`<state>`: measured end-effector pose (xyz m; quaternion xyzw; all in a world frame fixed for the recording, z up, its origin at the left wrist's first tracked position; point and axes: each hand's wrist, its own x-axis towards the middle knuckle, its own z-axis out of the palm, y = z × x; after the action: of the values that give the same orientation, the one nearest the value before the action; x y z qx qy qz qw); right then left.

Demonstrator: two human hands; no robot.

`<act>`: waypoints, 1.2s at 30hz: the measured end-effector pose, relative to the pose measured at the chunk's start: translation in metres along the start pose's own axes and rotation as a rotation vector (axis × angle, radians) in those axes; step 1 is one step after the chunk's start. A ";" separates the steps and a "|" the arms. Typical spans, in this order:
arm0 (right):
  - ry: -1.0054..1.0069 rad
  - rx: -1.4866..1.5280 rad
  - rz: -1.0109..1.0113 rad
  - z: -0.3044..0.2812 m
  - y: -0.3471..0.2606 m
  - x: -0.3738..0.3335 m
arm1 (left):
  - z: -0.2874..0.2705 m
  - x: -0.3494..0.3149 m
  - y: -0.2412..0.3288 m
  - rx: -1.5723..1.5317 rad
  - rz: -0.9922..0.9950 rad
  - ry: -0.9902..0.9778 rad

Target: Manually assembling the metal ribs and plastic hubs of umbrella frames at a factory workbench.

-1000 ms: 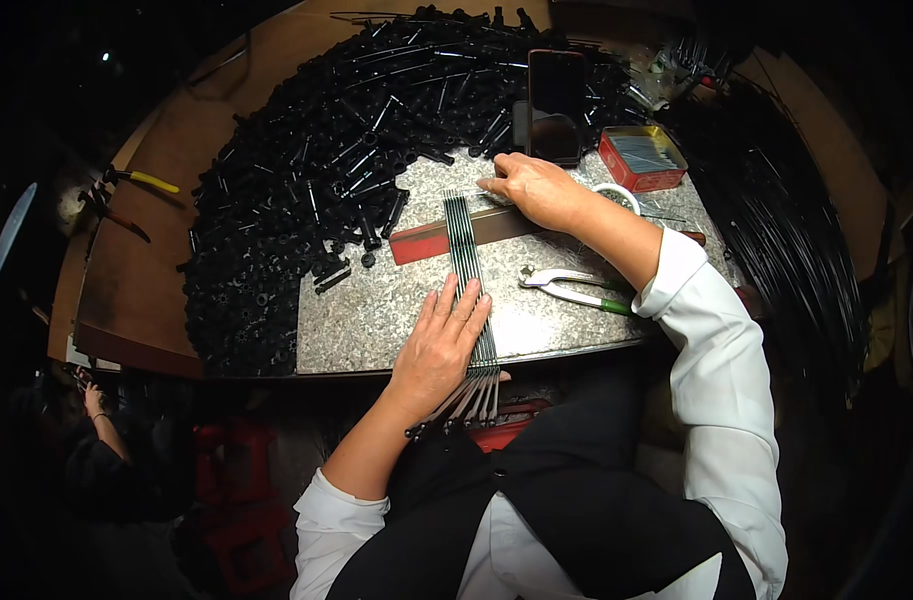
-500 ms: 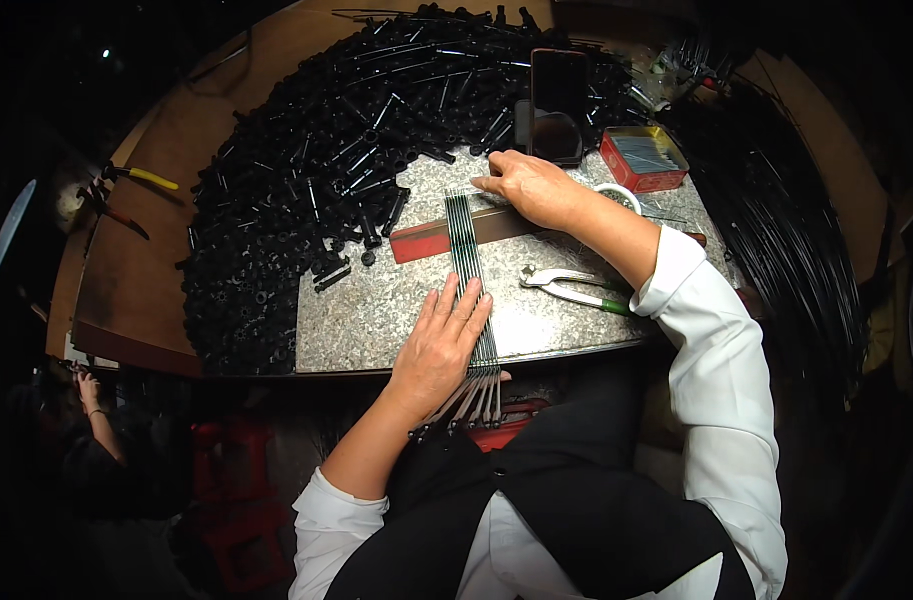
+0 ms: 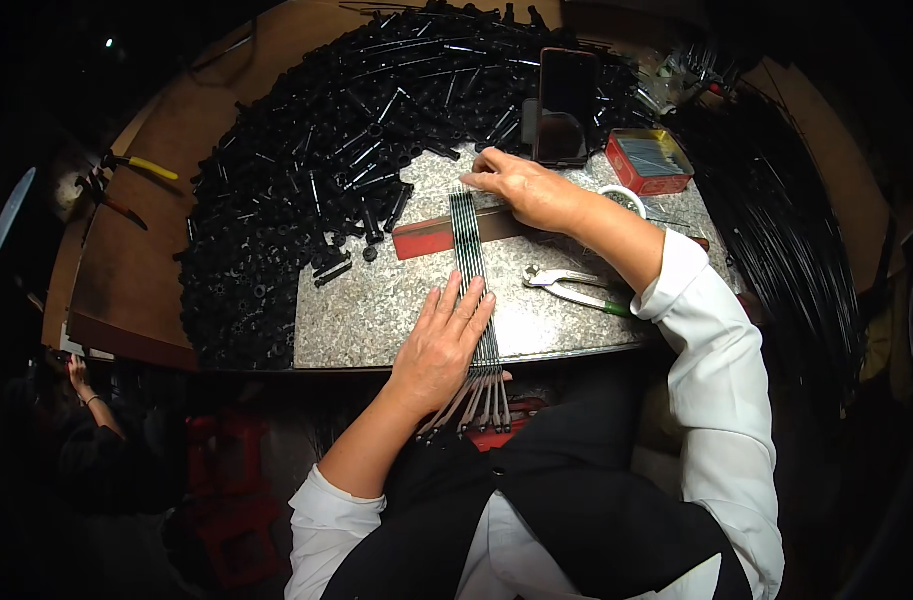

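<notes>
A row of thin dark metal rods, resembling umbrella ribs, lies side by side across a red and dark-brown bar. Their jointed near ends hang past the table's front edge. My left hand rests flat on the rods with its fingers stretched out, pressing on their near half. At the far tips, my right hand is closed, thumb and forefinger together; anything between them is too small to make out. Pincers with a green grip lie right of the rods, below my right forearm.
A large heap of black tubular parts covers the back and left. A phone stands behind my right hand, beside a red tin of thin pins. Long black rods lie far right. Another person's hand shows at far left.
My right hand has shifted slightly left and away from me along the rod tips. The left hand stays flat on the rods. The view has moved a little.
</notes>
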<state>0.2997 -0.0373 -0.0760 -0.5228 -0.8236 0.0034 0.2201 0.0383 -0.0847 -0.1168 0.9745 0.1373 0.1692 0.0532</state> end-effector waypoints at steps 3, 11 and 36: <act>0.080 -0.073 0.023 -0.018 0.006 -0.013 | 0.001 -0.002 -0.002 0.001 -0.009 -0.021; 0.040 -0.648 0.507 -0.096 0.114 -0.101 | 0.001 -0.001 -0.002 -0.078 -0.016 -0.010; 0.239 0.127 0.340 -0.129 -0.064 -0.094 | -0.106 0.023 0.028 -1.304 0.225 0.138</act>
<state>0.3253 -0.1769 0.0222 -0.6359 -0.6896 0.0302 0.3450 0.0296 -0.0985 -0.0058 0.7381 -0.0926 0.2839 0.6050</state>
